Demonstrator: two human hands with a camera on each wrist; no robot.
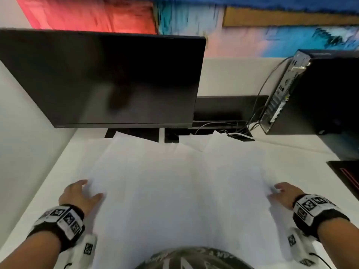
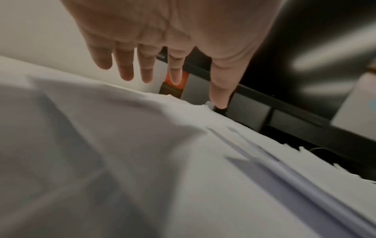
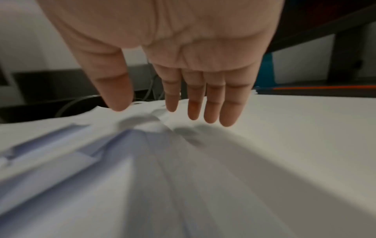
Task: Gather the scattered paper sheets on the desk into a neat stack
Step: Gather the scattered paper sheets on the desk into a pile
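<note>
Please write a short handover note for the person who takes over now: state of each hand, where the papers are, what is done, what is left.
Left hand: open, fingers straight, at the left edge of the paper sheets.
Right hand: open, fingers straight, at the right edge of the sheets.
Sheets: spread and overlapping on the white desk, far corners reaching the monitor base.
Done: no neat stack yet.
Left: push the sheets inward, then square the edges.

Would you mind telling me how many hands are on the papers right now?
2: the left hand at the left edge of the spread paper sheets, and the right hand at their right edge.
</note>
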